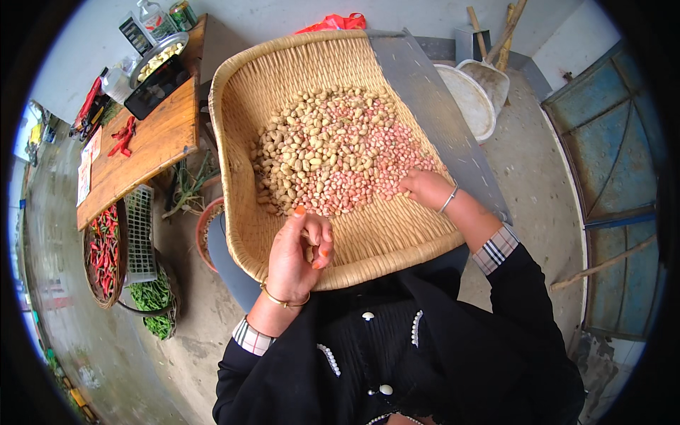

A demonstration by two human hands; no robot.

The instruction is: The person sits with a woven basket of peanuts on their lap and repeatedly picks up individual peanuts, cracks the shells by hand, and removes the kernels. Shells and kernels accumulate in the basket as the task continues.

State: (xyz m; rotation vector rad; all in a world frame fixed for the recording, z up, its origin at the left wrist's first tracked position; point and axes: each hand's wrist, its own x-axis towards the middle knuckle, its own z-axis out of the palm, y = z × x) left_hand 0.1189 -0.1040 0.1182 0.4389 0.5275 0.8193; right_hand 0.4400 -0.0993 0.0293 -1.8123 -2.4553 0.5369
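A woven winnowing basket (345, 255) spans my lap. Unshelled peanuts (297, 154) are heaped at its left and middle, with pink shelled kernels (350, 188) to the right and along the near side. My left hand (300, 252), palm up above the basket's near left rim, curls around what look like a few peanuts in their shells (309, 252). At the right edge of the pile, my right hand (427, 188) has its fingertips down against the kernels. Whether anything is pinched there is hidden by the hand.
To the left, a wooden table (164, 127) carries a phone (156, 87), a metal bowl (159, 58) and dried red chilies (123, 137). Baskets of red peppers (104, 249) and green peppers (151, 300) sit below. A shovel (486, 79) and white bucket (465, 101) stand back right.
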